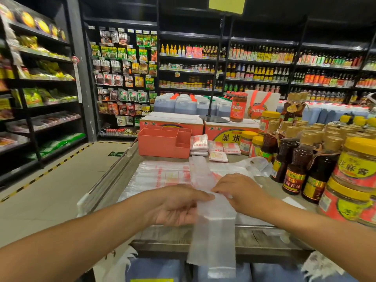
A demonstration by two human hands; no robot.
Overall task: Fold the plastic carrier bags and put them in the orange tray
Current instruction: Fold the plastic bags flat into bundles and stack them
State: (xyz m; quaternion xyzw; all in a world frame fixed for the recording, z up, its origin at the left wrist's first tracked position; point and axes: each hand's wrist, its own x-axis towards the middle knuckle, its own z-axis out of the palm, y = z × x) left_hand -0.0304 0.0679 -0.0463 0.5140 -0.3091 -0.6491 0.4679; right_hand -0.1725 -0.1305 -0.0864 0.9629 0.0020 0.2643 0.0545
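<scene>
At the near edge of a shop table (264,237), the fingers (184,213) of the left hand (177,202) curl under with the thumb on top, pinching a bag (213,226) that is folded into a long, narrow strip. The right hand (242,190) lies palm down opposite. Its thumb and bent fingertips seem to pinch the strip's other edge, though plastic partly veils them. Both grips meet at one spot, probably to hold the creases flat and mark the next fold.

The strip's lower end hangs over the table edge and its upper end lies across a pile of flat bags (162,176) still to be folded. Beyond the pile, the orange tray (160,145) stands with small folded bags (199,143) stacked just beside it rather than inside. Bottles (293,171) and jars crowd the right side, so the working space is narrow.
</scene>
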